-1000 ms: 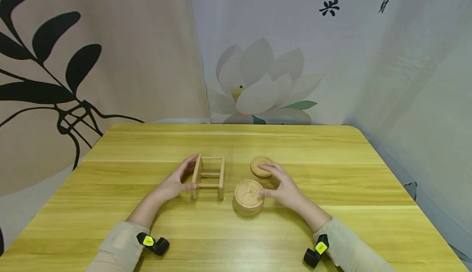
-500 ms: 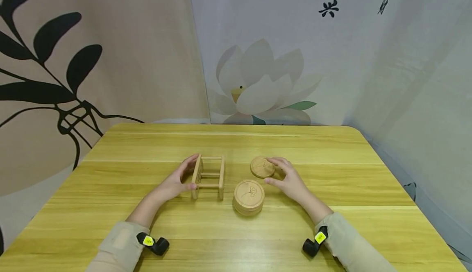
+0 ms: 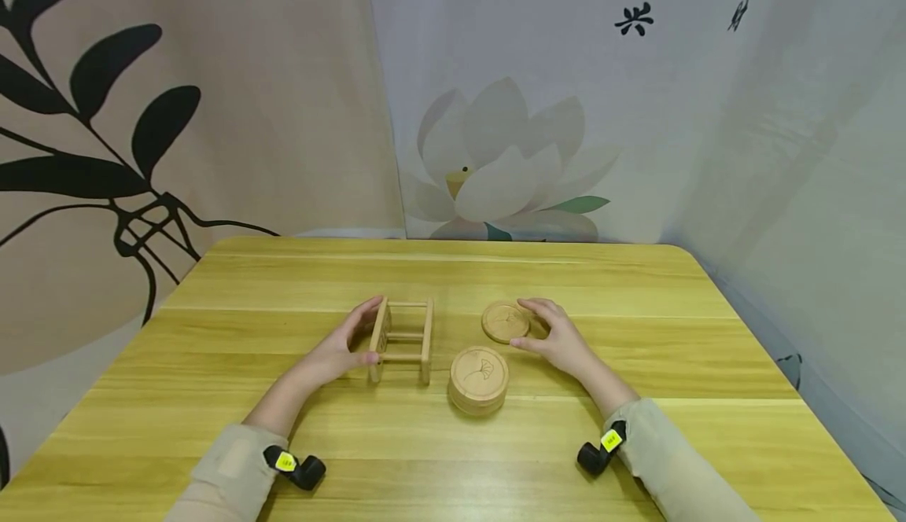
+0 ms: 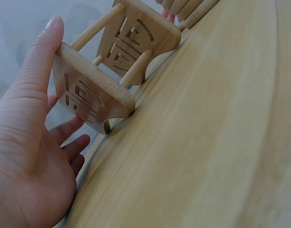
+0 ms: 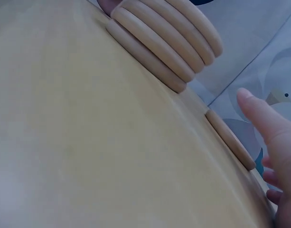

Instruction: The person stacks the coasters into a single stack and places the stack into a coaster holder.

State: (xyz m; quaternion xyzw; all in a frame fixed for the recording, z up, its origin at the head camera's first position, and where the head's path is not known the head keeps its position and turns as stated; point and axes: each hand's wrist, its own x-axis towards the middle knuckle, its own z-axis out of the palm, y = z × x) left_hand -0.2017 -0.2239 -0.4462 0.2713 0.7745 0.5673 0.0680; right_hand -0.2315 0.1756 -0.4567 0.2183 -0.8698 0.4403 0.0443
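Observation:
A wooden coaster rack [image 3: 403,358] with cut-out side panels stands left of the table's middle. My left hand [image 3: 333,353] holds its left panel, thumb at the near edge and fingers reaching to the far side. In the left wrist view the thumb [image 4: 38,61] lies along the panel's corner [image 4: 88,80]. A single round wooden coaster [image 3: 506,322] with an engraved design lies flat, right of the rack. Beside its right edge is my right hand [image 3: 562,343], thumb and fingers spread, holding nothing. A stack of several coasters [image 3: 478,380] sits nearer me, its top one engraved with a leaf.
All of these stand on a wood-grain table [image 3: 283,270]. Behind it hangs a curtain [image 3: 297,113] printed with plants and a lotus. In the right wrist view the coaster stack [image 5: 154,42] stands between my right hand and the rack side.
My right hand has drawn back to the right, off the single coaster and away from the stack, leaving the coaster's face uncovered. The left hand and rack have stayed in place.

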